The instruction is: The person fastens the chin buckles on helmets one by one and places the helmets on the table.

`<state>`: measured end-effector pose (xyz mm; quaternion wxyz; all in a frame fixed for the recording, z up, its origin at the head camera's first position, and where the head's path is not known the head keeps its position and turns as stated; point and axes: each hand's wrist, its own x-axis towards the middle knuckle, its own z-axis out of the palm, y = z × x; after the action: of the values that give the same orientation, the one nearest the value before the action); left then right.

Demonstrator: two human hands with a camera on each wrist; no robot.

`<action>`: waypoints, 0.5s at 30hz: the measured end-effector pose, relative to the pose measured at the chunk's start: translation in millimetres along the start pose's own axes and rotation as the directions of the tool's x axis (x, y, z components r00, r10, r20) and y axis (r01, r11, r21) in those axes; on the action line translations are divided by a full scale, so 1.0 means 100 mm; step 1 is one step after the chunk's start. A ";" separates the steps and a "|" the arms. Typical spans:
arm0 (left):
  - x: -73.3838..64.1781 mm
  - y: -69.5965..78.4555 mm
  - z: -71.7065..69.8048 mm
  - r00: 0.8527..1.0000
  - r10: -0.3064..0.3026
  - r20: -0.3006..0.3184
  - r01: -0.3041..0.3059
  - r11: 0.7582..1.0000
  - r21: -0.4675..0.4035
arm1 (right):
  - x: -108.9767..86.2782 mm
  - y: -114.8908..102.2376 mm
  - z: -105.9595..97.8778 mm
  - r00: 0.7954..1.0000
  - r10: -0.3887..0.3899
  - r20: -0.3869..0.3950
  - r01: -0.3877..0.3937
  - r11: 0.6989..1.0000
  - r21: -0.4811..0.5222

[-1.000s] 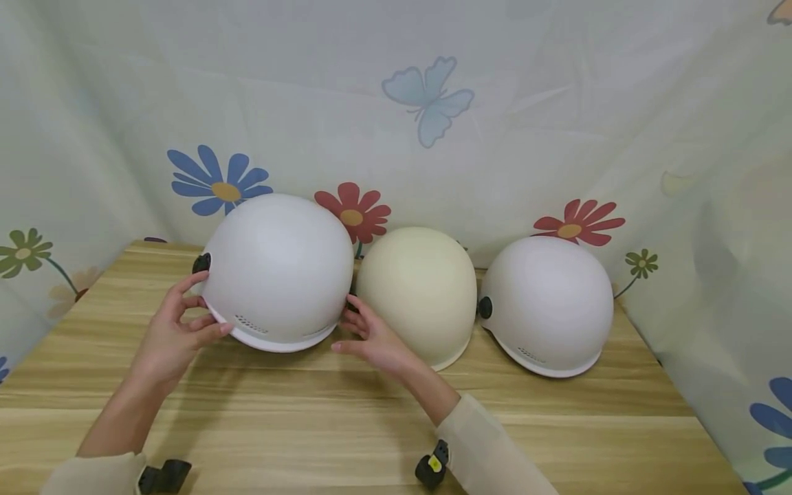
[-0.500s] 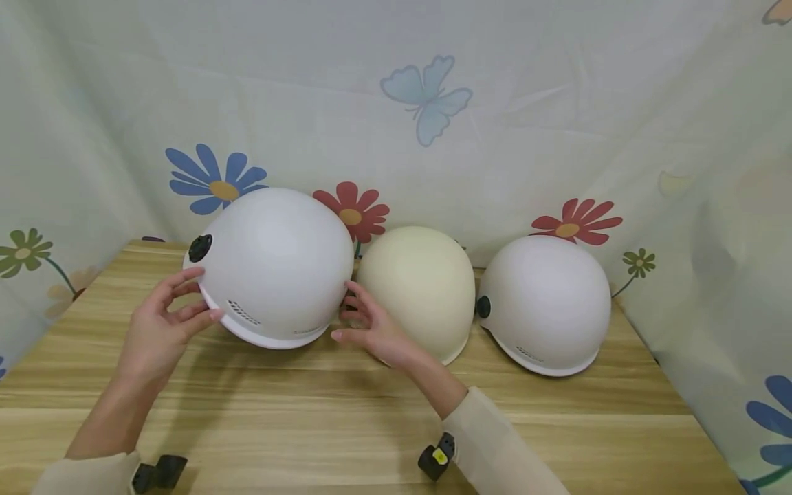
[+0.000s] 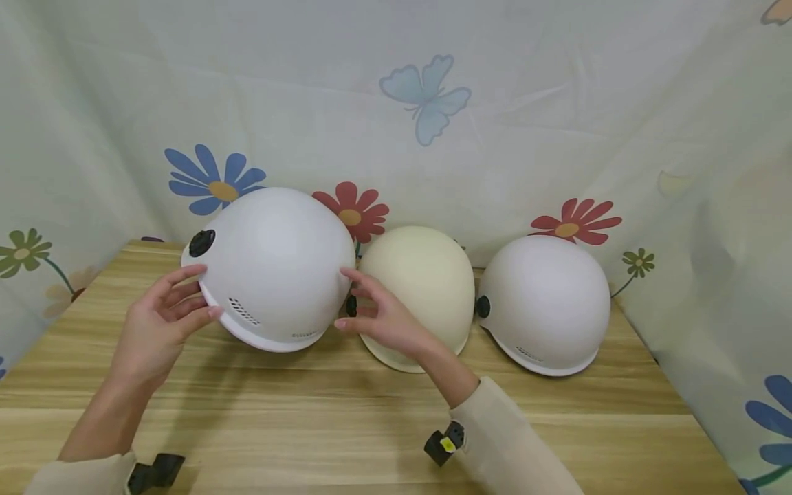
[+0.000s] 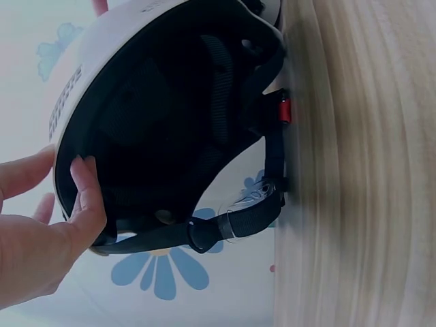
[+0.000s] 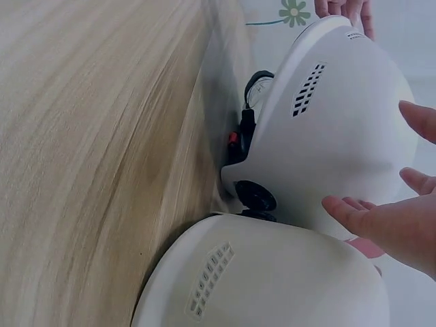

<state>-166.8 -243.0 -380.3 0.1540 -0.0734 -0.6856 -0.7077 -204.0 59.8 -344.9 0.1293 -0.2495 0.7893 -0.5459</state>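
A white half helmet stands at the left of the row, tilted with its left side raised. My left hand pinches its rim; in the left wrist view the fingers reach inside the black lining and the thumb lies outside. A black strap with a red buckle part hangs below the lining. My right hand has its fingers extended, fingertips right at the helmet's right side. Beside it sits a cream helmet, partly behind that hand. A black round knob marks the held helmet's left side.
Another white helmet stands at the right end of the row. All are on a wooden table, close to a hanging cloth printed with flowers and a butterfly.
The left white helmet has tilted and turned, its left side rising so the knob shows more. My left hand moved slightly left with it; my right hand slid up along its side.
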 end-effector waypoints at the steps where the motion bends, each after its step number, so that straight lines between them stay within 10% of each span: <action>1: 0.00 0.02 0.01 1.000 0.004 0.006 -0.004 0.999 0.041 | 0.00 0.00 0.00 1.000 -0.006 0.003 0.006 1.000 -0.003; 15: -0.05 0.35 0.06 0.993 0.049 0.110 -0.038 0.994 -0.098 | 0.01 -0.02 0.04 0.999 -0.015 0.035 0.014 0.999 0.035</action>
<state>-151.5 -237.3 -348.8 0.1268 -0.1354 -0.6566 -0.7311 -202.2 56.1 -344.6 0.1437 -0.2624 0.7755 -0.5560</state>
